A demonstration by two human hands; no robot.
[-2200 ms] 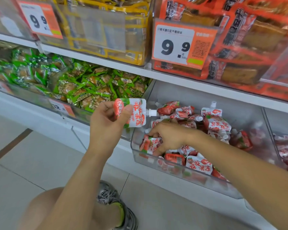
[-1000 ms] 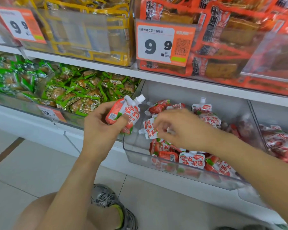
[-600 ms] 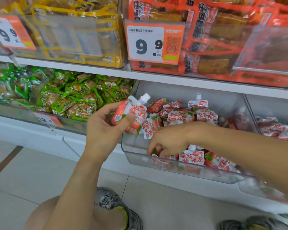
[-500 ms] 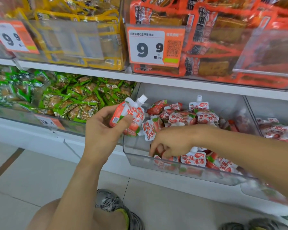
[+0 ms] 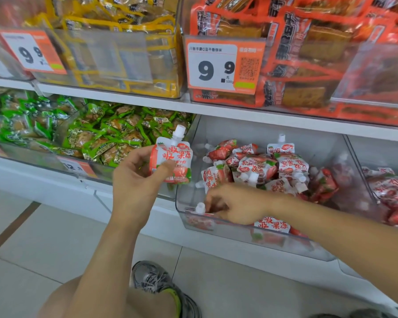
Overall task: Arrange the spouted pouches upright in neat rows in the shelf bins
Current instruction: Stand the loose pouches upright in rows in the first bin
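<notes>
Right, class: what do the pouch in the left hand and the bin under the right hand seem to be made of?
Pouch: apparently flexible plastic film, glossy print, with a white, likely hard plastic spout; it creases softly in the left hand. Bin: likely rigid clear plastic; pouches show through its front wall beneath the right hand.

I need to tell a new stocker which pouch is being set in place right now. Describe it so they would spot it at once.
Find the clear bin of red-and-white spouted pouches on the lower shelf, right of the green snack packs. At its front left corner, under the right hand, stands the corner pouch. Its white cap points up, while the pile behind lies jumbled.
</notes>
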